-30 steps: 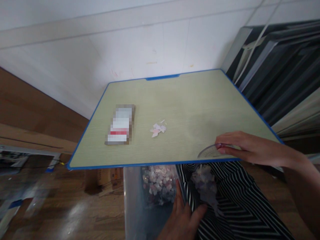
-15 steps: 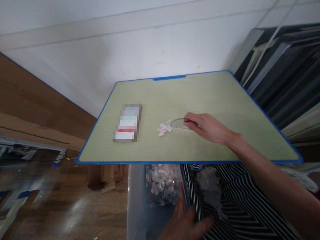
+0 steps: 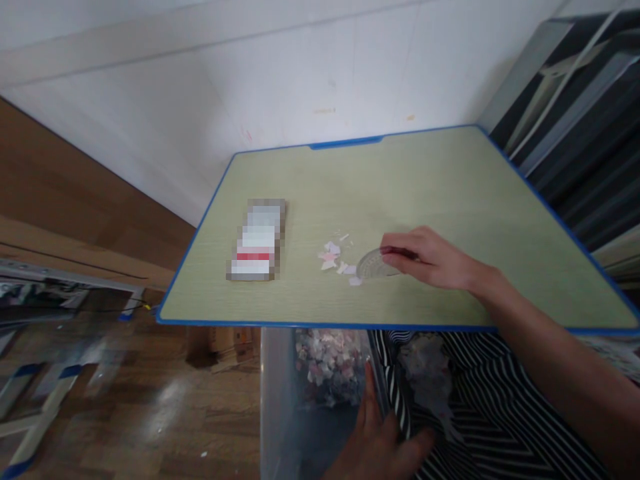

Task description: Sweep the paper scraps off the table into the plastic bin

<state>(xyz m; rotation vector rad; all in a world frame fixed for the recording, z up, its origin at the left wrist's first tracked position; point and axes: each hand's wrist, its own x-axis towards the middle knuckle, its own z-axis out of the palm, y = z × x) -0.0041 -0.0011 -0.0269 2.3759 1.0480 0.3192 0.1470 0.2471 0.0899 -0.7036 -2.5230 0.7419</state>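
A clear, half-round protractor point(image 3: 373, 265) is pinched in my right hand point(image 3: 425, 257), its curved edge pointing left. Small torn white and pink paper scraps point(image 3: 330, 257) lie on the green tabletop point(image 3: 420, 180), and a few are right at the protractor's edge. Below the table's front edge, my left hand point(image 3: 383, 440) has its fingers spread, the index finger resting along the rim of a translucent plastic bin point(image 3: 277, 400). Inside the bin is a heap of paper scraps point(image 3: 330, 363). My left hand is slightly blurred and its lower part is cut off by the frame.
A blurred-out phone-shaped object point(image 3: 257, 240) lies on the tabletop's left side. Behind the table stands a white wall point(image 3: 280, 87). Dark panels point(image 3: 590, 113) lean at the right. Striped cloth point(image 3: 490, 400) covers my lap, with a grey patch on it.
My right hand and the protractor have shifted slightly right and towards me. The scraps are more spread out, with some now nearer the front. My view has tilted slightly.
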